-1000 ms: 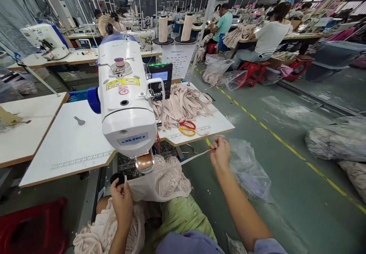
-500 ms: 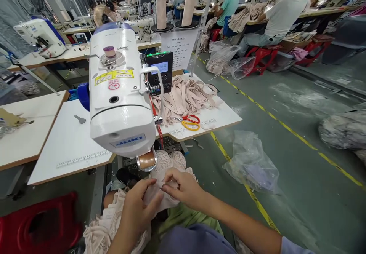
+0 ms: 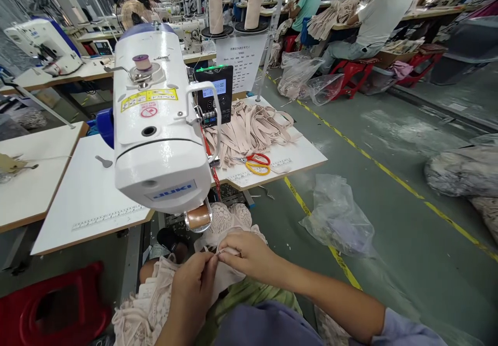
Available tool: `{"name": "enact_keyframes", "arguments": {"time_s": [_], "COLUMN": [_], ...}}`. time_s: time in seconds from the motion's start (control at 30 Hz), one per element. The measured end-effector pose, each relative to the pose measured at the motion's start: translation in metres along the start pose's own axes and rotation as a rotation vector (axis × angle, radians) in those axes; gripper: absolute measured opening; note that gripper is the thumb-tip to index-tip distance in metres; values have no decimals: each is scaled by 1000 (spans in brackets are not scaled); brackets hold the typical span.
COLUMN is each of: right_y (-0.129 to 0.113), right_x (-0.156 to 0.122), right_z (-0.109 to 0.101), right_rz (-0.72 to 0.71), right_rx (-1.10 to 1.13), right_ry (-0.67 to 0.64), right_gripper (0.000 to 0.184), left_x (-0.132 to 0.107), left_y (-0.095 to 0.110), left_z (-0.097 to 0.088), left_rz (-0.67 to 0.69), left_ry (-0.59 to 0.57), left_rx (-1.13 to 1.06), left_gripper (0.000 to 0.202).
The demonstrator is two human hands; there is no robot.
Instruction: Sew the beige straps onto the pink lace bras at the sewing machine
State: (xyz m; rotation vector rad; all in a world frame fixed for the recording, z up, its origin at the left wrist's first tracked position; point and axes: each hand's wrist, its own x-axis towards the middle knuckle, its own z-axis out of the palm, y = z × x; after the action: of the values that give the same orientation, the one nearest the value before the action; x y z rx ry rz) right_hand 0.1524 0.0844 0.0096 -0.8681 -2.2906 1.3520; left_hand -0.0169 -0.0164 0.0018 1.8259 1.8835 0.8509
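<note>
A pale pink lace garment (image 3: 229, 221) lies on my lap below the head of a white sewing machine (image 3: 159, 128). My left hand (image 3: 194, 289) is closed, pinching the garment's edge. My right hand (image 3: 249, 255) is closed too, pinching the same piece just to the right; the two hands touch at the fingertips. More lace fabric (image 3: 143, 315) is bunched under my left forearm.
A pile of beige straps (image 3: 252, 125) and red-and-yellow scissors (image 3: 254, 163) lie on the white table (image 3: 93, 201). A control panel (image 3: 216, 94) stands behind the machine. A clear plastic bag (image 3: 336, 216) lies on the floor to the right. A red stool (image 3: 50, 309) is at lower left. People sew at far tables.
A second ago my right hand held a strap stretched out to the right; it has come back to meet my left hand at the garment. The view has shifted slightly.
</note>
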Motion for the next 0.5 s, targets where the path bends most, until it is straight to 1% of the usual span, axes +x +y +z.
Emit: {"name": "enact_keyframes", "arguments": {"time_s": [0.1, 0.17, 0.23, 0.27, 0.33, 0.37, 0.4, 0.43, 0.5], "right_y": [2, 7, 15, 19, 26, 27, 27, 26, 21], "right_x": [2, 5, 8, 9, 10, 9, 9, 8, 7], "right_z": [3, 3, 0, -2, -6, -8, -10, -12, -12], "right_rz": [42, 87, 166, 206, 234, 207, 140, 45, -175], "right_rx": [22, 139, 310, 384, 464, 458, 424, 367, 229], "right_ry": [-5, -44, -77, -61, 38, 86, 98, 75, -53], "right_gripper": [13, 14, 22, 27, 36, 38, 38, 36, 31], "left_x": [2, 3, 4, 4, 4, 4, 5, 6, 9], "left_y": [-2, -4, -8, -9, -11, -11, -10, -7, -1], "left_z": [2, 1, -4, -7, -15, -19, -23, -27, -33], "left_rz": [-22, -36, -52, -53, -48, -46, -46, -41, 0], "left_ry": [-25, -46, -94, -116, -138, -140, -143, -150, -170], "left_rx": [-15, -54, -133, -171, -202, -196, -184, -170, -139], "left_gripper": [25, 27, 26, 24, 21, 20, 18, 15, 10]}}
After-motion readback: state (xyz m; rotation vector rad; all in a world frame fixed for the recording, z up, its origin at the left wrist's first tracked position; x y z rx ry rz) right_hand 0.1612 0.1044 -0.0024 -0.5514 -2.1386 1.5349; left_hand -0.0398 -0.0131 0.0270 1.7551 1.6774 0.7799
